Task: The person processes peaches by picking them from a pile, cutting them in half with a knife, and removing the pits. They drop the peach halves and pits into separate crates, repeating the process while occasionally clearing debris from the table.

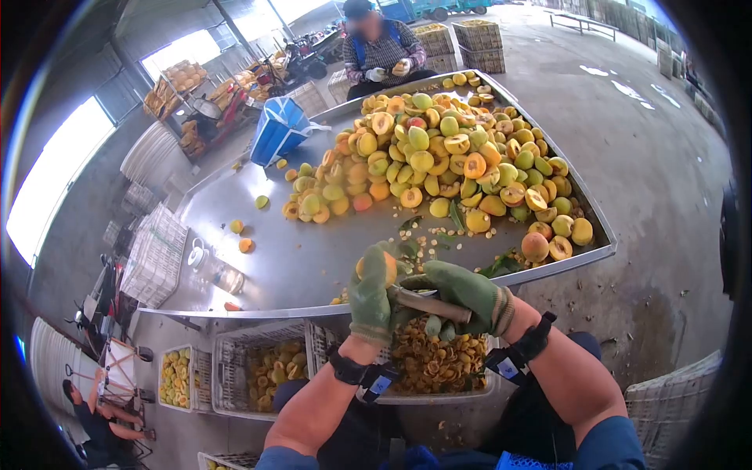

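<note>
In a green glove, my left hand (pixel 371 301) is closed around a yellow-orange fruit (pixel 389 268) near the front edge of the metal table (pixel 313 291). My right hand (pixel 468 294), also gloved in green, grips a tool by its brownish handle (pixel 435 304); the tool's other end points at my left hand and is partly hidden there. Beyond both hands lies a large heap of whole and halved fruit (pixel 423 160), with loose pits and leaves at its near side. Below my hands is a crate of fruit pieces (pixel 439 352).
Another person (pixel 384 51) sits across the table, both hands at chest height. A blue bag (pixel 280 131) and a clear jug (pixel 215 269) stand on the table's left part. Crates of fruit (pixel 227 368) sit below the front edge. A further person (pixel 106 411) is at lower left.
</note>
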`<action>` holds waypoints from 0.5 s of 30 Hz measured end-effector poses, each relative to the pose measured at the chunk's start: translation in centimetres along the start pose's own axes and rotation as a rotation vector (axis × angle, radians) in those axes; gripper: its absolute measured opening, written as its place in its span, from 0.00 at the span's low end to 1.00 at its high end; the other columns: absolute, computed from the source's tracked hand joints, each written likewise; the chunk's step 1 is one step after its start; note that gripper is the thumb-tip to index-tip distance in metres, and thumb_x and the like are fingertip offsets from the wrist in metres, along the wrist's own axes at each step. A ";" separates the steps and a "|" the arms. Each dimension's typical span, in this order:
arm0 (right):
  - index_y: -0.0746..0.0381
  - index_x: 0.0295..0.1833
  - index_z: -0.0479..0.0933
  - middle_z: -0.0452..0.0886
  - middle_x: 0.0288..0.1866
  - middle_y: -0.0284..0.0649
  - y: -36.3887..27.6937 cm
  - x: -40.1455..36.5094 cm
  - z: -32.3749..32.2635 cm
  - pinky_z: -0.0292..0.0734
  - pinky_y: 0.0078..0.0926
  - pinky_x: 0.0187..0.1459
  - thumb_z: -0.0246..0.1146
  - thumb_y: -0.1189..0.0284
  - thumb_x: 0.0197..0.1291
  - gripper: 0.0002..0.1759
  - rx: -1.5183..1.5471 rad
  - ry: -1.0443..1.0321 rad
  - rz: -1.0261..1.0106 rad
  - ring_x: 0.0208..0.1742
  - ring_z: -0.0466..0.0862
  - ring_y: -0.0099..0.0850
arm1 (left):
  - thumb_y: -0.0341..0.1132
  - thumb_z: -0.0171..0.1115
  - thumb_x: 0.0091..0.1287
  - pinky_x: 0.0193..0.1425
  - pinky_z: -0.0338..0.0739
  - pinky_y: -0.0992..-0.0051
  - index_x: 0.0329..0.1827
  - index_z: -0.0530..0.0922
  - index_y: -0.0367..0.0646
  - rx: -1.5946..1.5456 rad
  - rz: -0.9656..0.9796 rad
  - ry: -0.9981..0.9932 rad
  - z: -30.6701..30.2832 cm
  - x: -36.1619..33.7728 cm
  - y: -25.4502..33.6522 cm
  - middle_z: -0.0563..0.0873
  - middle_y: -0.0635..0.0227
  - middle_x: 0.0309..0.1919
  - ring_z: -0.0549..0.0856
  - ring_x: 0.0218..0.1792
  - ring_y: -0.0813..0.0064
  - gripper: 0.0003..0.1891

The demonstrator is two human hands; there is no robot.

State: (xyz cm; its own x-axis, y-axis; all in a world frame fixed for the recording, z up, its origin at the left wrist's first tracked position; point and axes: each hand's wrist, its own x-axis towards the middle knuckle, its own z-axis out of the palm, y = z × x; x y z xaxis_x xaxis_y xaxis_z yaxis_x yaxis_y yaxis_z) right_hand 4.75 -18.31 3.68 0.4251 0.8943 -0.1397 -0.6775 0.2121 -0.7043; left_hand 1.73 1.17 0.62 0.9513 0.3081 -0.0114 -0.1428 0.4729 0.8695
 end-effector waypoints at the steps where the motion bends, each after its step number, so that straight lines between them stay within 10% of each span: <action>1: 0.65 0.76 0.66 0.82 0.64 0.54 0.4 0.1 0.0 0.87 0.25 0.24 0.49 0.45 0.76 0.38 0.135 -0.047 0.005 0.34 0.90 0.33 | 0.52 0.62 0.77 0.37 0.85 0.73 0.64 0.76 0.44 -0.012 0.015 0.007 0.3 -0.6 0.7 0.86 0.66 0.42 0.88 0.36 0.73 0.24; 7: 0.61 0.79 0.65 0.79 0.69 0.54 3.2 -0.9 4.3 0.87 0.29 0.41 0.51 0.38 0.74 0.44 0.347 -0.224 -0.263 0.47 0.89 0.38 | 0.52 0.62 0.77 0.41 0.84 0.75 0.63 0.76 0.45 -0.182 0.079 0.136 -0.7 -2.6 2.9 0.85 0.66 0.42 0.86 0.39 0.75 0.23; 12: 0.69 0.59 0.82 0.84 0.58 0.43 7.3 1.5 4.9 0.80 0.18 0.46 0.63 0.66 0.75 0.18 -0.899 0.341 -0.853 0.50 0.84 0.25 | 0.51 0.63 0.77 0.45 0.84 0.74 0.63 0.76 0.44 -0.145 0.155 0.127 0.1 -5.0 1.6 0.84 0.69 0.43 0.85 0.41 0.76 0.22; 15: 0.68 0.48 0.84 0.85 0.36 0.35 5.5 0.8 6.0 0.79 0.19 0.42 0.62 0.67 0.75 0.14 -0.485 0.531 -0.560 0.40 0.84 0.23 | 0.51 0.63 0.77 0.48 0.84 0.74 0.60 0.78 0.43 -0.158 0.129 0.042 1.3 -7.3 1.3 0.85 0.69 0.43 0.86 0.42 0.75 0.21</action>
State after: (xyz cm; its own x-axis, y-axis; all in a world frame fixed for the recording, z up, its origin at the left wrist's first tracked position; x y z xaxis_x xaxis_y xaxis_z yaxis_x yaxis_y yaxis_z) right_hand -2.21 -14.08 3.85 0.9178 0.3859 0.0933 -0.0129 0.2639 -0.9645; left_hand -5.03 -1.56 2.50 0.9105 0.4072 0.0714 -0.3069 0.5498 0.7769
